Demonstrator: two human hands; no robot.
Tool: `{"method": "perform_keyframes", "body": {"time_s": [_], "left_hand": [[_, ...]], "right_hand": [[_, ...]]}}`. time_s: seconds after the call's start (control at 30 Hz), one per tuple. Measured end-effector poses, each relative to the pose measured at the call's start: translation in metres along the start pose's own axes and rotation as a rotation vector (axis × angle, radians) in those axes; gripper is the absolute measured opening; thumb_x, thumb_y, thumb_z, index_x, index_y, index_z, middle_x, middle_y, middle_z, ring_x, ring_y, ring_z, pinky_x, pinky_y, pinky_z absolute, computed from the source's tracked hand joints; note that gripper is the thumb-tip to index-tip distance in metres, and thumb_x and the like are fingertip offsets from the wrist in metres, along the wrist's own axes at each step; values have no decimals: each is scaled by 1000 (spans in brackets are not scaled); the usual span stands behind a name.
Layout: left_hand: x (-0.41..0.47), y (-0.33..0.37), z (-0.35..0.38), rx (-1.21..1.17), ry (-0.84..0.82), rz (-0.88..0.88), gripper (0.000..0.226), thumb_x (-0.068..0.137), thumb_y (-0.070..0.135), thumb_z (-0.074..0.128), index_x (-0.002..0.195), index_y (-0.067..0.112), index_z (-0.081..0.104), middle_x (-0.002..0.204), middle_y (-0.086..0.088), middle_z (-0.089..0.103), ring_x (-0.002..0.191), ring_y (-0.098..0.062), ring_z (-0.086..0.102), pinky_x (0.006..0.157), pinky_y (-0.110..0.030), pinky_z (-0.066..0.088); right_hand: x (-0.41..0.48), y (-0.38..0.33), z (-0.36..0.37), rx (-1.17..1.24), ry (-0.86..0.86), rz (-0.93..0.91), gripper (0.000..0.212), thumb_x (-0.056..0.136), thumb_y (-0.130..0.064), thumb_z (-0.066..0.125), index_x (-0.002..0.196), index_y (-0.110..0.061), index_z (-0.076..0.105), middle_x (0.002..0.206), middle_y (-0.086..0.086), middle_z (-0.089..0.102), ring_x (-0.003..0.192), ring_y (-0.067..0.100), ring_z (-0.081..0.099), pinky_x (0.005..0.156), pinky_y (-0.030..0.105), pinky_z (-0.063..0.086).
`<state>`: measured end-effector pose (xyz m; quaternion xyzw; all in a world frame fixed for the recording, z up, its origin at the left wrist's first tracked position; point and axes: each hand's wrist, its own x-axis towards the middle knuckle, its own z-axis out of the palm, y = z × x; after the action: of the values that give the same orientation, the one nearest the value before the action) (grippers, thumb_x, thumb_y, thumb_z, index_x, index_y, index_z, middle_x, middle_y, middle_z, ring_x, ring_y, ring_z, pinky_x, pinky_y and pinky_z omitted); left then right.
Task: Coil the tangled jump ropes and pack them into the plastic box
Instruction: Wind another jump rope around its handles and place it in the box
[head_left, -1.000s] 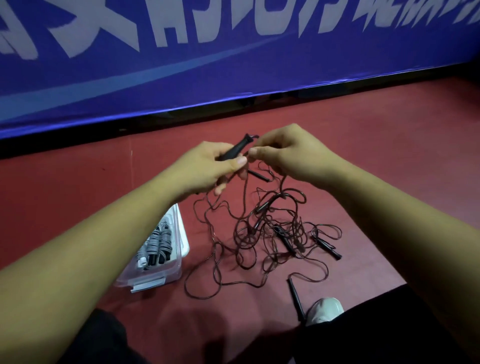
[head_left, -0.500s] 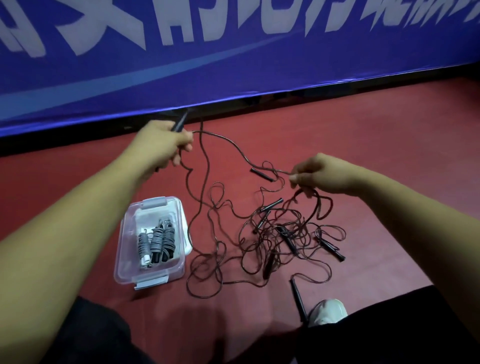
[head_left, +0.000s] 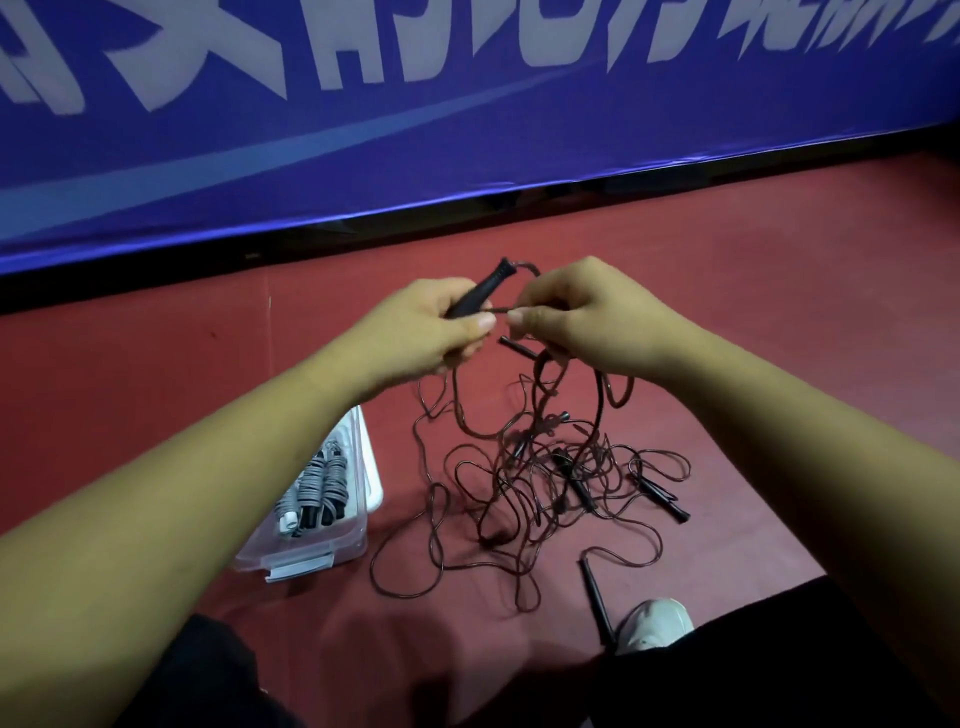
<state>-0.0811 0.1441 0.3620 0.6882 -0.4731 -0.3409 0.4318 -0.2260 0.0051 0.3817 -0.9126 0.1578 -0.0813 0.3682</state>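
A tangle of thin dark jump ropes with several black handles lies on the red floor in front of me. My left hand grips one black handle, its tip pointing up and to the right. My right hand pinches the cord coming off that handle, right beside my left thumb. Loops of cord hang from both hands down into the pile. A clear plastic box stands at the left, partly hidden by my left forearm, holding coiled grey ropes.
A blue banner with white lettering runs along the far side, a dark gap beneath it. One loose black handle lies near my white shoe. My dark trouser legs fill the bottom edge.
My hands, spread wide apart half a second ago with cord stretched between them, have come back together above the pile. My left hand still holds the handle.
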Motion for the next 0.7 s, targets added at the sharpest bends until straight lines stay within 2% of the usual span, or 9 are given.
{"method": "perform_keyframes", "body": {"time_s": [0.07, 0.2, 0.3, 0.37, 0.43, 0.5, 0.53, 0.63, 0.7], "left_hand": [[3, 1, -5, -88, 77, -39, 19, 99, 9, 52, 81, 15, 56, 51, 8, 48, 37, -8, 34, 37, -16, 21], [4, 1, -20, -178, 210, -151, 22, 98, 11, 51, 77, 14, 55, 48, 8, 40, 35, -5, 26, 36, -12, 12], [4, -4, -48, -314, 380, -198, 21, 98, 11, 46, 78, 15, 50, 48, 10, 35, 34, -3, 24, 34, -13, 10], [3, -11, -67, -305, 451, -203, 20, 99, 12, 46, 79, 15, 50, 47, 10, 35, 33, -3, 25, 33, -14, 11], [3, -18, -74, -227, 434, -225, 21, 99, 14, 47, 79, 15, 52, 51, 8, 36, 33, -4, 26, 34, -14, 11], [6, -25, -71, -187, 408, -267, 20, 99, 13, 47, 80, 15, 53, 56, 4, 40, 34, -5, 28, 35, -14, 12], [7, -27, -69, -153, 405, -292, 19, 99, 12, 48, 81, 14, 54, 59, 2, 46, 34, -6, 31, 34, -13, 14], [9, -30, -63, 39, 439, -365, 7, 97, 9, 53, 97, 11, 59, 77, -8, 66, 33, -7, 49, 32, -14, 23], [8, -29, -57, 150, 465, -352, 7, 98, 9, 55, 102, 11, 59, 77, -13, 62, 33, -4, 55, 31, -14, 25]], "right_hand": [[-4, 6, -1, -2, -27, -1, 24, 99, -28, 60, 76, -21, 64, 59, -2, 58, 48, 2, 51, 51, 16, 40], [-3, 31, 3, -73, -83, 72, 22, 99, -31, 58, 82, -19, 65, 68, 5, 65, 58, 8, 57, 59, 23, 45], [-7, 58, 2, -176, -198, 204, 25, 100, -31, 56, 79, -18, 61, 65, -3, 57, 57, 10, 52, 58, 27, 42], [-14, 72, -5, -166, -251, 302, 29, 101, -31, 56, 74, -20, 59, 65, -5, 54, 58, 12, 51, 59, 25, 43], [-19, 78, -11, -87, -224, 350, 25, 99, -31, 58, 80, -18, 66, 72, -2, 62, 66, 18, 58, 63, 25, 50], [-18, 75, -13, -137, -179, 320, 23, 98, -35, 60, 89, -17, 72, 86, 3, 72, 84, 25, 68, 77, 32, 53], [-16, 71, -13, -159, -144, 287, 25, 98, -37, 59, 90, -17, 74, 89, 6, 74, 88, 27, 69, 78, 32, 53], [-10, 50, -12, -61, 24, 185, 31, 97, -38, 60, 83, -15, 76, 88, 17, 74, 78, 30, 67, 75, 37, 52], [-9, 34, -12, 42, 75, 149, 31, 96, -37, 62, 76, -15, 74, 86, 19, 73, 70, 22, 59, 70, 37, 47]]}}
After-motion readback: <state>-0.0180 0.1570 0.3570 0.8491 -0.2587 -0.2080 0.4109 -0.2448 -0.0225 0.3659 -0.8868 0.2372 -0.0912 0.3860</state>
